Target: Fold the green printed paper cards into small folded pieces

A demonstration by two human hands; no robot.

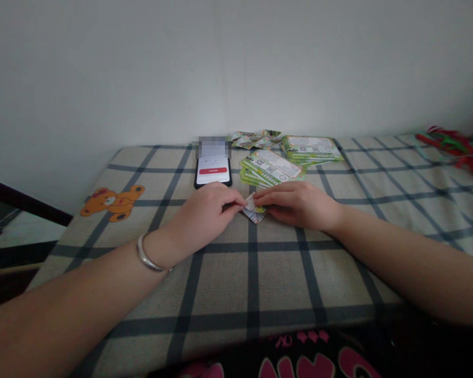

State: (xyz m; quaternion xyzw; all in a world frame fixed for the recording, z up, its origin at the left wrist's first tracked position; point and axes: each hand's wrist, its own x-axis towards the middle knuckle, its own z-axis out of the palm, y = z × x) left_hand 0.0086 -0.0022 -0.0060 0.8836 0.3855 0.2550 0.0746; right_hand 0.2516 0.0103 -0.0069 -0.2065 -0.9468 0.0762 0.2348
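A small folded piece of printed paper (255, 214) lies low over the checked tablecloth, held between both hands. The thumb and forefinger of my left hand (213, 207) pinch its left side; a silver bangle circles that wrist. From the other side, the fingers of my right hand (299, 205) close on its upper right part and hide some of it. Just beyond the right hand, a fanned pile of green and white printed sheets (274, 167) lies flat. Past my left hand is a phone (213, 170) with its screen lit.
Several folded paper pieces (256, 139) sit by the wall, beside a stack of green printed sheets (313, 148). A bear-shaped picture (112, 203) is at the left of the checked tablecloth (228, 278). Red and green items (457, 149) lie far right.
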